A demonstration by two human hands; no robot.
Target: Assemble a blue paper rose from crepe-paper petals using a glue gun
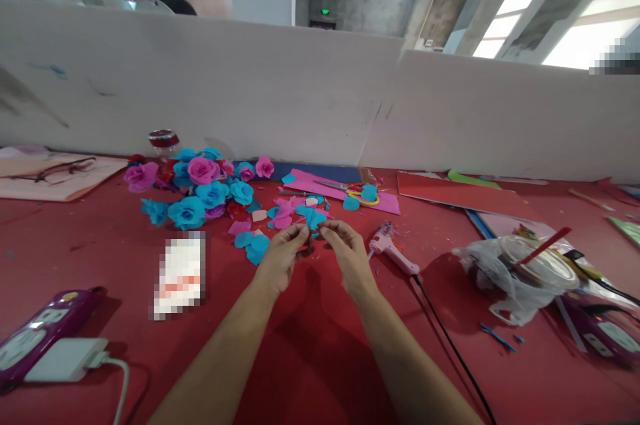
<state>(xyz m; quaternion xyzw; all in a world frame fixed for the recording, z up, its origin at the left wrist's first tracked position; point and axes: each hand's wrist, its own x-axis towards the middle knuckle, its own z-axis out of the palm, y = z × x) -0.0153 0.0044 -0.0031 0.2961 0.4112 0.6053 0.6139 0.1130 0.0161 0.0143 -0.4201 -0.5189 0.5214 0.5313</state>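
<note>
Between my two hands is a small blue paper petal piece (pixel 312 217), fanned out at the top and pinched at its lower end. My left hand (pixel 286 252) grips it with thumb and forefinger closed. From the other side, my right hand (pixel 345 248) pinches the same piece. Loose blue petals (pixel 257 248) and pink petals (pixel 283 210) lie just beyond and left of my hands. A pink glue gun (pixel 395 252) rests on the table right of my right hand. Finished blue and pink paper flowers (pixel 204 170) are heaped at the back left.
Scissors (pixel 361 194) lie on a pink paper sheet (pixel 320 182) behind my hands. A lidded cup in a plastic bag (pixel 537 265) stands at right. Purple power strips (pixel 50 325) sit at both sides; the glue gun's black cord (pixel 450 345) runs toward me. A white partition (pixel 250 92) closes off the back.
</note>
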